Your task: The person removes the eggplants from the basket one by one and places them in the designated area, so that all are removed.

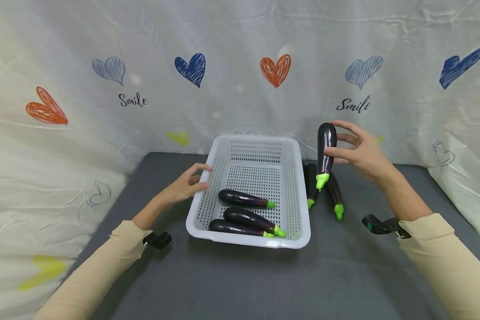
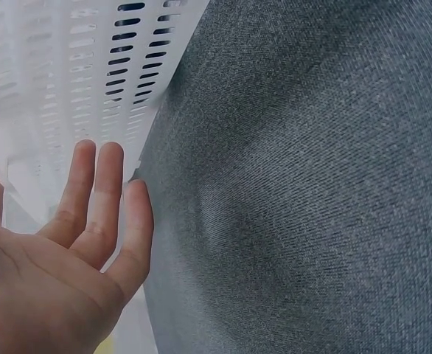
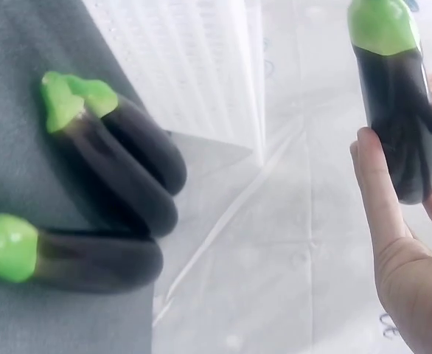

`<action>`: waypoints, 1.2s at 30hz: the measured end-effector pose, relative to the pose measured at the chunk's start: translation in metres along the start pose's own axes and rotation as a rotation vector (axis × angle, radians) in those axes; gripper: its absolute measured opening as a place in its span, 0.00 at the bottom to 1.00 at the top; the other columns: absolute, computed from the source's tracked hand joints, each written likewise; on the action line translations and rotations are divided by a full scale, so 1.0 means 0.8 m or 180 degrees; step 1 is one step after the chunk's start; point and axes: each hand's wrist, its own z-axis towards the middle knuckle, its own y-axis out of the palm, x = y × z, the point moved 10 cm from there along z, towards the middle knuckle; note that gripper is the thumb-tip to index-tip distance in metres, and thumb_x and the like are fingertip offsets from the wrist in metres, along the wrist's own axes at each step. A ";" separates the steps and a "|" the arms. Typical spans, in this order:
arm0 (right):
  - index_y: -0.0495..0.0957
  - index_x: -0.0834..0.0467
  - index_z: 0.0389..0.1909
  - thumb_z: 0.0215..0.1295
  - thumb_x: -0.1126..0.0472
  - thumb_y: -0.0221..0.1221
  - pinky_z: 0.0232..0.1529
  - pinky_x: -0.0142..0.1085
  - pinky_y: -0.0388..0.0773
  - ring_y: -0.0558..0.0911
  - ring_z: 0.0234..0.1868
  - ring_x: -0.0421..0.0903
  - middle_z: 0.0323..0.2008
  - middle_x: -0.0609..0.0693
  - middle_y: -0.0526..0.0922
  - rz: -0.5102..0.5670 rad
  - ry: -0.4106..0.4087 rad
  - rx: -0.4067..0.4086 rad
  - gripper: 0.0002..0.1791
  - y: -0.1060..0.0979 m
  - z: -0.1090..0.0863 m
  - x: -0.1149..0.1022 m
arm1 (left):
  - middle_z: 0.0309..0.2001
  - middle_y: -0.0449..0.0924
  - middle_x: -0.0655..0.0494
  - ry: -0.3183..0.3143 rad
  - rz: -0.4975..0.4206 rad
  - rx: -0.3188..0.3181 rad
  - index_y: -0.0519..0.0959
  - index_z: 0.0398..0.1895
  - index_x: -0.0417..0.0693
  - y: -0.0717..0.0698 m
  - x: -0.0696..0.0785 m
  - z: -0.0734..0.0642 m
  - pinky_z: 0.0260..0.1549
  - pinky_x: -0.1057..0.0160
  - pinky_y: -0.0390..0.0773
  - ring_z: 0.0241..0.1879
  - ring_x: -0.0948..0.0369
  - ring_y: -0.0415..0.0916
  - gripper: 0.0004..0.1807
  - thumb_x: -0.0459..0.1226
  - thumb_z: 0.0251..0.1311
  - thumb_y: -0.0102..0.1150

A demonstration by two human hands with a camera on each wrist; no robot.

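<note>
My right hand holds a dark purple eggplant up to the right of the white plastic basket, its green cap pointing down in the head view. Thumb and fingers grip its sides in the right wrist view, where the eggplant is at upper right. At the basket's left rim, my left hand rests its thumb and fingertips, the other fingers loosely bent outside the slotted wall. Three eggplants lie inside the basket's near half, green caps to the right.
On the dark grey table, right of the basket, more eggplants lie; the right wrist view shows three, two side by side and one eggplant apart at their caps. A white curtain with printed hearts hangs behind the table.
</note>
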 end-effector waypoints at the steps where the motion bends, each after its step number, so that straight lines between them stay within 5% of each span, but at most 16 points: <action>1: 0.63 0.57 0.76 0.65 0.78 0.63 0.39 0.43 0.84 0.85 0.47 0.48 0.60 0.62 0.69 0.0014 -0.0008 0.0034 0.40 -0.005 -0.004 -0.001 | 0.60 0.69 0.30 0.0002 0.0005 0.0001 0.59 0.72 0.48 0.000 0.001 0.000 0.42 0.44 0.82 0.51 0.42 0.78 0.26 0.34 0.77 0.53; 20: 0.65 0.56 0.75 0.65 0.77 0.64 0.36 0.38 0.84 0.82 0.50 0.42 0.61 0.57 0.69 -0.0180 -0.0019 0.0381 0.39 -0.088 -0.062 0.013 | 0.62 0.68 0.30 0.0009 -0.0008 -0.0025 0.57 0.72 0.47 0.002 0.003 0.001 0.42 0.44 0.82 0.52 0.40 0.77 0.26 0.34 0.77 0.53; 29: 0.60 0.49 0.79 0.68 0.73 0.64 0.39 0.36 0.84 0.73 0.57 0.39 0.69 0.60 0.59 -0.0907 0.0303 0.0362 0.42 -0.120 -0.082 0.047 | 0.61 0.68 0.30 0.0001 0.0038 -0.0001 0.58 0.72 0.48 0.001 0.002 0.001 0.42 0.44 0.82 0.51 0.41 0.78 0.26 0.35 0.76 0.54; 36: 0.53 0.44 0.81 0.71 0.68 0.63 0.43 0.36 0.83 0.75 0.54 0.31 0.70 0.63 0.58 -0.1324 0.0492 0.0211 0.44 -0.131 -0.092 0.072 | 0.60 0.69 0.30 0.0010 -0.0005 -0.0014 0.58 0.72 0.48 0.001 0.002 0.001 0.41 0.44 0.83 0.50 0.41 0.79 0.26 0.33 0.76 0.54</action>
